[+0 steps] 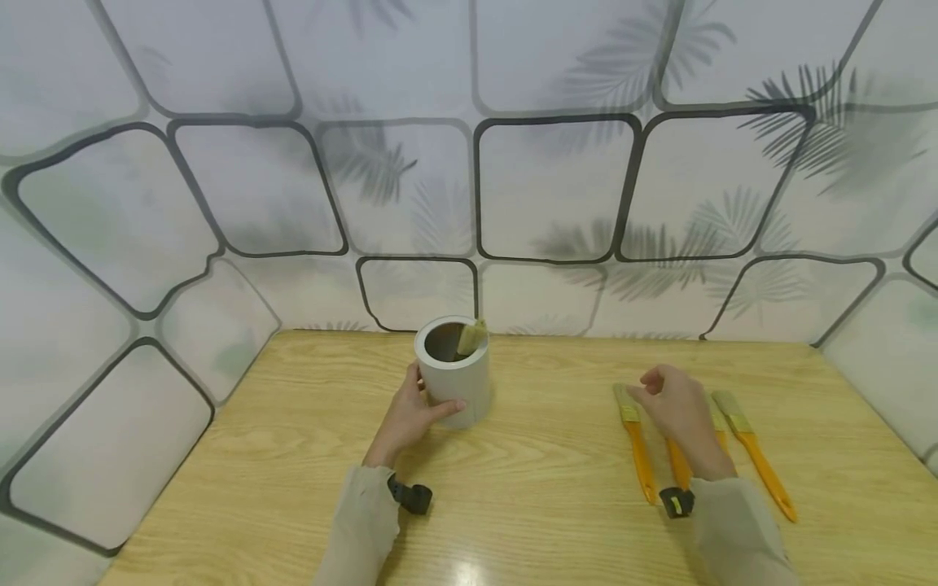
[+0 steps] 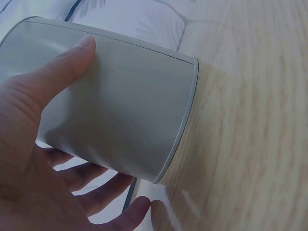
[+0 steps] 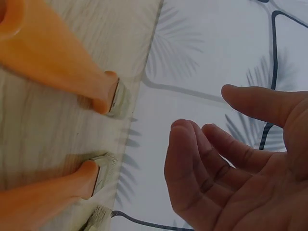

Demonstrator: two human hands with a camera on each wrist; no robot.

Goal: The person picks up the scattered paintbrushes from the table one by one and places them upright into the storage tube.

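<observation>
My left hand point(image 1: 410, 419) holds a light grey round canister point(image 1: 469, 387) that stands on the table. In the left wrist view the thumb point(image 2: 67, 67) lies across the canister wall point(image 2: 139, 106), the other fingers around the opposite side. A brush point(image 1: 471, 337) leans inside it, bristles up at the rim. On the right, my right hand point(image 1: 677, 411) hovers over flat paintbrushes with orange handles, holding nothing. Its fingers curl loosely, thumb apart from them, in the right wrist view. The leftmost paintbrush point(image 1: 637, 448) lies beside the hand; the hand and wrist partly hide the middle ones.
Another paintbrush point(image 1: 758, 464) lies slanted at the right end of the row. The wood-grain table point(image 1: 513, 496) meets a wall point(image 1: 550, 195) with a leaf and rounded-block pattern at its back. Similar patterned walls rise on the left and right.
</observation>
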